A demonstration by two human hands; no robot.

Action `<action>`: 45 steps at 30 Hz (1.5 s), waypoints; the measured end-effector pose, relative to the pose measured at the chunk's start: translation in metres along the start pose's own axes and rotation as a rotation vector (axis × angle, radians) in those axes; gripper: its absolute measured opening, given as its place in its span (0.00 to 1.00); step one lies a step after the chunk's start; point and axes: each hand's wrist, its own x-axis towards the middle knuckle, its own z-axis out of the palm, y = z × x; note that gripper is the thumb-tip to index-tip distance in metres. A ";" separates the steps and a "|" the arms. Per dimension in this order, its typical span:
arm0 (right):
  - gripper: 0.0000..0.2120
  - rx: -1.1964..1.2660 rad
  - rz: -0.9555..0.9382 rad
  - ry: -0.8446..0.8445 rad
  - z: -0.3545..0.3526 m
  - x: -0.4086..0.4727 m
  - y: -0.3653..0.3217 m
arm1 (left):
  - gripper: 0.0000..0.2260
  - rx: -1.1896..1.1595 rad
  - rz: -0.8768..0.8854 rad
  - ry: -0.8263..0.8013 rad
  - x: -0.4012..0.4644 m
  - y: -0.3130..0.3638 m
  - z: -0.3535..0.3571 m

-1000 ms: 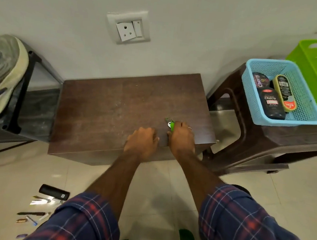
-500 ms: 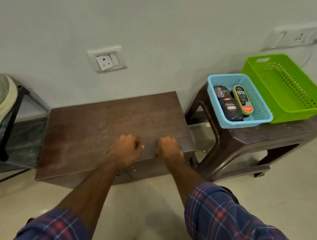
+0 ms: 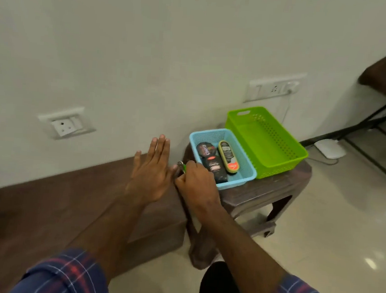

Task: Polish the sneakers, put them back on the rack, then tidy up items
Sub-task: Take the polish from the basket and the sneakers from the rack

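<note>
My right hand (image 3: 196,181) grips a small green and metal item (image 3: 182,166), held just left of the blue basket (image 3: 243,174). That basket holds a round polish tin (image 3: 207,149), a black polish bottle (image 3: 214,169) and a yellow-rimmed shoe brush (image 3: 228,157). My left hand (image 3: 151,170) is flat with straight fingers above the right end of the low brown table (image 3: 65,205). No sneakers are in view.
An empty green basket (image 3: 267,141) stands beside the blue one on a brown plastic stool (image 3: 264,194). Wall sockets (image 3: 65,123) sit on the white wall. A white device (image 3: 329,147) and cables lie on the tiled floor at the right, near a dark metal frame (image 3: 376,115).
The view has swung right, away from the shoe rack. My right hand has carried the green item from the table edge toward the blue basket. My left hand has uncurled and lifted.
</note>
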 end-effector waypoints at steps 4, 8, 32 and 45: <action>0.18 -0.016 0.056 0.192 -0.056 0.021 0.038 | 0.33 -0.007 0.071 0.023 0.037 0.037 -0.014; 0.13 -0.161 0.183 0.133 -0.107 0.048 0.090 | 0.31 -0.041 0.106 -0.015 0.060 0.083 -0.013; 0.17 -0.380 0.306 -0.266 -0.086 0.136 0.223 | 0.30 0.009 0.205 -0.207 0.091 0.105 0.036; 0.21 -0.378 0.327 -0.289 -0.098 0.129 0.220 | 0.30 0.018 0.212 -0.218 0.092 0.114 0.026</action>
